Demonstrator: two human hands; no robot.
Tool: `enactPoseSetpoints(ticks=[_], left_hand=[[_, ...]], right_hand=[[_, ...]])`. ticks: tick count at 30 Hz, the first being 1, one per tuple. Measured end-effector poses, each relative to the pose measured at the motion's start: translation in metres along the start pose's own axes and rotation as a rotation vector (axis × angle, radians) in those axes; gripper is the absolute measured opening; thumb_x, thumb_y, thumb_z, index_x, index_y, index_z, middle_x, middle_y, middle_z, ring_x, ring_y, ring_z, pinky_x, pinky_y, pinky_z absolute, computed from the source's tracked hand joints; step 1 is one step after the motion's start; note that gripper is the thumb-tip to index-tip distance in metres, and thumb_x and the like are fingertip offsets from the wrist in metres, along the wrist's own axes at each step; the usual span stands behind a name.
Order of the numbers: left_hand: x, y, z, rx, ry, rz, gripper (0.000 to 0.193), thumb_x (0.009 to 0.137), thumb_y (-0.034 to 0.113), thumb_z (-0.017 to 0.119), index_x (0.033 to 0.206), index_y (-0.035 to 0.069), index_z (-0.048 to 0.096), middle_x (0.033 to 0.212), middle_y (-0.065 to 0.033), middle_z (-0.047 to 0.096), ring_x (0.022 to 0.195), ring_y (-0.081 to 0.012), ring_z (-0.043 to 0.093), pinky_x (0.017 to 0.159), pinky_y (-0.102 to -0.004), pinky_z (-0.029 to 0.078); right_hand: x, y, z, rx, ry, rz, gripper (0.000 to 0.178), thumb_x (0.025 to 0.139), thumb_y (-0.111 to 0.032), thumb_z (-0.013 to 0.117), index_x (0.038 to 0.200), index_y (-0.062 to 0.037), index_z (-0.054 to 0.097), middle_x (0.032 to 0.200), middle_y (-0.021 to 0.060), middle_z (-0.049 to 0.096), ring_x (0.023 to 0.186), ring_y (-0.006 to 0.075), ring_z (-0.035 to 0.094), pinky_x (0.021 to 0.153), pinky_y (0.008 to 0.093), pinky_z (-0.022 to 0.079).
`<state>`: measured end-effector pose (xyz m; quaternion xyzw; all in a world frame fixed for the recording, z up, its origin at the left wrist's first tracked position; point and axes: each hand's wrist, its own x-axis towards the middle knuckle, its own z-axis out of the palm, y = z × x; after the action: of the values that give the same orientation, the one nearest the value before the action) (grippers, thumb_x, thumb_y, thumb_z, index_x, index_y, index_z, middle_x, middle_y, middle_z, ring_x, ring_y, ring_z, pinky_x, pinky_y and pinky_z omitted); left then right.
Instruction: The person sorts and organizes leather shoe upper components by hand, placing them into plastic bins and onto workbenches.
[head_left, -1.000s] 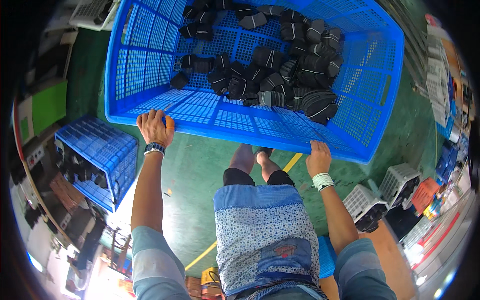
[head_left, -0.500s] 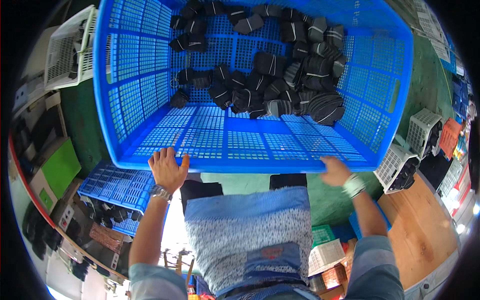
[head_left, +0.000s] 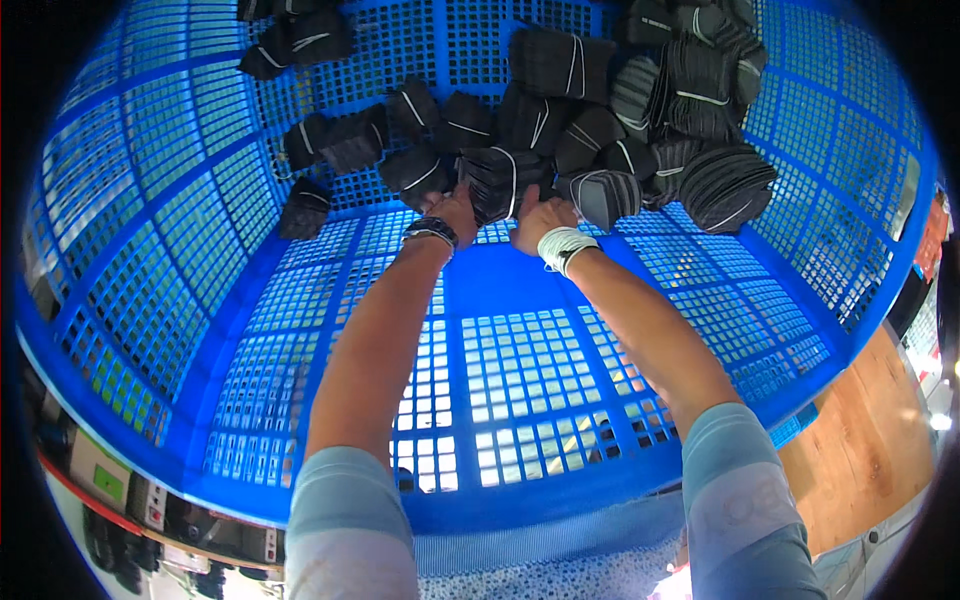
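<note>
Both my arms reach down into a large blue plastic crate (head_left: 500,280) with grid walls. A stack of dark cloth pieces (head_left: 497,180), tied with a white band, sits between my two hands. My left hand (head_left: 455,213) is closed at the stack's left side, its fingertips partly hidden. At the right side my right hand (head_left: 543,222) is closed, its thumb by the stack's lower edge. A greyish banded bundle (head_left: 605,197) lies just right of that hand. Close to the left hand is another black bundle (head_left: 414,172).
Several more banded black bundles lie along the crate's bottom, including a large rounded one (head_left: 728,188) on the right and a small one (head_left: 305,208) on the left. The crate's near rim (head_left: 540,500) crosses below my forearms. A wooden board (head_left: 860,440) is outside, at right.
My hands have moved from the crate's near rim down into it, to the banded stack at the middle. The view has come closer to the crate.
</note>
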<state>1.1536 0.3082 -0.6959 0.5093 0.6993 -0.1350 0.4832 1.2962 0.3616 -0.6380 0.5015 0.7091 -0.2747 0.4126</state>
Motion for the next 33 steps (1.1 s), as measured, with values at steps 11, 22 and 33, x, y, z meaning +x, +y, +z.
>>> enactPoseSetpoints(ticks=[11, 22, 33], left_hand=[[0.011, -0.038, -0.003, 0.771, 0.214, 0.453, 0.020, 0.080, 0.018, 0.050, 0.092, 0.008, 0.061, 0.095, -0.0139, 0.052, 0.083, -0.0249, 0.054, 0.072, -0.0401, 0.041], [0.023, 0.024, -0.105, 0.104, 0.368, 0.366, 0.030, 0.072, 0.015, 0.057, 0.095, 0.000, 0.047, 0.088, -0.0227, 0.053, 0.077, -0.0386, 0.058, 0.064, -0.0443, 0.049], [0.098, -0.004, -0.112, 0.190, 0.307, 0.179, 0.046, 0.068, 0.029, 0.064, 0.101, 0.001, 0.048, 0.106, -0.0235, 0.052, 0.091, -0.0413, 0.055, 0.075, -0.0472, 0.048]], right_hand=[[-0.046, 0.121, -0.055, 0.904, 0.234, -0.212, 0.031, 0.064, -0.011, 0.061, 0.095, -0.0067, 0.063, 0.082, 0.0179, 0.064, 0.080, 0.0321, 0.062, 0.073, 0.0373, 0.049], [0.036, 0.215, 0.002, 0.152, 0.071, 0.289, 0.043, 0.069, -0.020, 0.063, 0.105, 0.0020, 0.053, 0.097, 0.0233, 0.061, 0.092, 0.0341, 0.060, 0.083, 0.0394, 0.047], [0.049, 0.208, 0.060, -0.041, 0.164, 0.315, 0.020, 0.077, -0.013, 0.052, 0.089, -0.0038, 0.066, 0.100, 0.0211, 0.059, 0.088, 0.0363, 0.061, 0.070, 0.0416, 0.051]])
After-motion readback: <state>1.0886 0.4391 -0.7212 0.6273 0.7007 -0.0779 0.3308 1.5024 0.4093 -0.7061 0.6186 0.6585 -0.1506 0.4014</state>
